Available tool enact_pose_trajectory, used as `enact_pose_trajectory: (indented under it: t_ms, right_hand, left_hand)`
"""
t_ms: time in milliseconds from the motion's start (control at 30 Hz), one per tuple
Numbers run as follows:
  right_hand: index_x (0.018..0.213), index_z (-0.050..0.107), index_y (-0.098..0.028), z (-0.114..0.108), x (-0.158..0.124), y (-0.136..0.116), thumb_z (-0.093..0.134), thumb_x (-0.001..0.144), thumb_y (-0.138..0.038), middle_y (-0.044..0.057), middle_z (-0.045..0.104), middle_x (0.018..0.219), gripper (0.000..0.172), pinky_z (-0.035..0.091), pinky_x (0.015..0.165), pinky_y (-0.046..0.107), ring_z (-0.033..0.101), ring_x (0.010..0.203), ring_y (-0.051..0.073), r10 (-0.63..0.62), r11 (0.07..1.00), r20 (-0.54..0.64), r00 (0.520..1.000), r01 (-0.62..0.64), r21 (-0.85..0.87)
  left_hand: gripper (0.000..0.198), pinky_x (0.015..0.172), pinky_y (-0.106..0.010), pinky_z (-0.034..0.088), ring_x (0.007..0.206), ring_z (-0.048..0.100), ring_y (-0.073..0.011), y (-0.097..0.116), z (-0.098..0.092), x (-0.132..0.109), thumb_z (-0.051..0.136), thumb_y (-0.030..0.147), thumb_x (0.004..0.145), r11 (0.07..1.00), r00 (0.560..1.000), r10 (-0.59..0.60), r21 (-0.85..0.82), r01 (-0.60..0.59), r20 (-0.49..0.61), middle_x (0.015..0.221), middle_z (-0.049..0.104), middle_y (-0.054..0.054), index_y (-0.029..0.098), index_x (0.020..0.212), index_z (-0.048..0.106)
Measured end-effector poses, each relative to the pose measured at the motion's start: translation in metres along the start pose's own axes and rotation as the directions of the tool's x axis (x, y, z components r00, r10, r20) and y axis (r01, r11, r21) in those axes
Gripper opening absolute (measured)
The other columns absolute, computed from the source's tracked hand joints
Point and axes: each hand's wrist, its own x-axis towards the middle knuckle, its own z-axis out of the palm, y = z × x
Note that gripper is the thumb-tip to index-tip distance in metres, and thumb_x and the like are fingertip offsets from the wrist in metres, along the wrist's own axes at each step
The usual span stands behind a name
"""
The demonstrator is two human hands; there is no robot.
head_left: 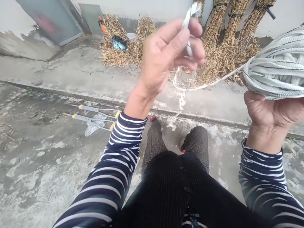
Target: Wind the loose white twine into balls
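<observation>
My left hand point(168, 50), raised at the upper middle, pinches the white strap end point(189, 15) between thumb and fingers. Its tip sticks up above the fingertips. Below the hand the strap hangs in a loop, with a knotted part point(181, 98) dangling. From there a strand runs right to a large wound bundle of white strap point(276, 65) with thin dark lines along it. Under that bundle is my right hand point(270, 109), gripping it from below; most of its fingers are hidden behind the strap.
Bundles of dry stalks point(220, 22) lean on the wall at upper right, and more dry stalks point(144, 34) lie to their left. A pair of crutches point(92, 118) rests on the concrete at left. A low concrete step edge point(59, 91) crosses in front of my feet.
</observation>
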Motion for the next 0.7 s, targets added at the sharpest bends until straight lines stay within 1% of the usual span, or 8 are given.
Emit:
enact_pose_trajectory:
  t_ms: [100,200,267,333,400,533,600,700]
  right_hand:
    - [0.119,0.063,-0.041,0.007,0.001,0.005,0.101,0.046,-0.019,-0.001,0.073,0.114,0.086,0.067,0.073,0.03,0.071,0.104,0.025,-0.163,0.986,0.199,0.966,0.163,0.018]
    - [0.111,0.067,-0.032,0.01,-0.001,0.014,0.103,0.042,-0.035,0.001,0.073,0.115,0.078,0.062,0.053,0.024,0.069,0.097,0.024,-0.095,0.976,0.244,0.965,0.139,-0.17]
    - [0.111,0.069,-0.032,0.008,-0.003,0.023,0.099,0.05,-0.038,0.0,0.073,0.114,0.069,0.056,0.045,0.022,0.068,0.09,0.021,-0.015,0.958,0.235,0.972,0.081,-0.275]
    - [0.117,0.067,-0.036,0.002,-0.003,0.034,0.09,0.06,-0.038,-0.001,0.072,0.112,0.062,0.056,0.048,0.023,0.068,0.09,0.021,0.07,0.922,0.216,0.974,0.019,-0.386]
    - [0.124,0.064,-0.039,-0.011,0.001,0.049,0.082,0.068,-0.042,0.001,0.072,0.114,0.059,0.057,0.05,0.028,0.07,0.095,0.024,0.161,0.869,0.208,0.965,-0.039,-0.494]
    - [0.13,0.059,-0.032,-0.038,0.011,0.081,0.076,0.075,-0.044,0.003,0.073,0.113,0.059,0.062,0.054,0.033,0.071,0.091,0.025,0.354,0.796,0.123,0.927,-0.23,-0.56]
    - [0.13,0.059,-0.03,-0.046,0.014,0.089,0.076,0.076,-0.04,0.003,0.074,0.107,0.058,0.063,0.055,0.033,0.071,0.085,0.022,0.418,0.787,0.071,0.905,-0.322,-0.526]
    - [0.129,0.059,-0.028,-0.046,0.017,0.088,0.075,0.078,-0.039,0.003,0.075,0.103,0.055,0.066,0.057,0.034,0.072,0.082,0.022,0.471,0.771,0.077,0.879,-0.368,-0.52]
  left_hand:
    - [0.034,0.084,-0.031,0.058,0.097,0.075,-0.0181,-0.047,-0.001,-0.008,0.045,0.036,0.103,0.993,0.992,-0.07,-0.082,0.079,0.109,0.095,0.069,-0.003,0.012,0.116,0.065]
    - [0.029,0.08,-0.032,0.061,0.089,0.075,-0.0196,-0.135,-0.008,-0.04,0.057,0.039,0.098,0.899,0.889,-0.435,0.119,0.421,0.142,0.091,0.073,-0.009,0.012,0.1,0.069]
    - [0.019,0.084,-0.032,0.06,0.096,0.074,-0.0246,-0.186,-0.013,-0.067,0.074,0.032,0.085,0.739,0.794,-0.604,0.33,0.588,-0.063,0.092,0.074,-0.011,0.013,0.088,0.071]
    - [0.02,0.09,-0.034,0.058,0.108,0.071,-0.0286,-0.216,-0.013,-0.089,0.078,0.023,0.078,0.668,0.753,-0.632,0.365,0.648,-0.181,0.106,0.074,-0.015,0.012,0.094,0.072]
    - [0.032,0.091,-0.034,0.057,0.113,0.069,-0.0274,-0.222,-0.004,-0.097,0.075,0.021,0.08,0.698,0.757,-0.628,0.297,0.651,-0.183,0.119,0.072,-0.017,0.012,0.11,0.072]
    - [0.051,0.102,-0.035,0.052,0.121,0.065,-0.0243,-0.194,0.032,-0.081,0.075,0.027,0.081,0.914,0.916,-0.402,0.058,0.402,-0.007,0.131,0.07,-0.013,0.017,0.131,0.067]
    - [0.047,0.106,-0.037,0.049,0.121,0.065,-0.0256,-0.181,0.05,-0.069,0.077,0.033,0.08,0.951,0.951,-0.307,-0.015,0.308,0.038,0.125,0.074,-0.011,0.016,0.123,0.071]
    - [0.038,0.103,-0.039,0.051,0.111,0.068,-0.0266,-0.178,0.067,-0.066,0.074,0.044,0.083,0.949,0.95,-0.307,-0.05,0.31,0.053,0.104,0.079,-0.01,0.012,0.103,0.075]
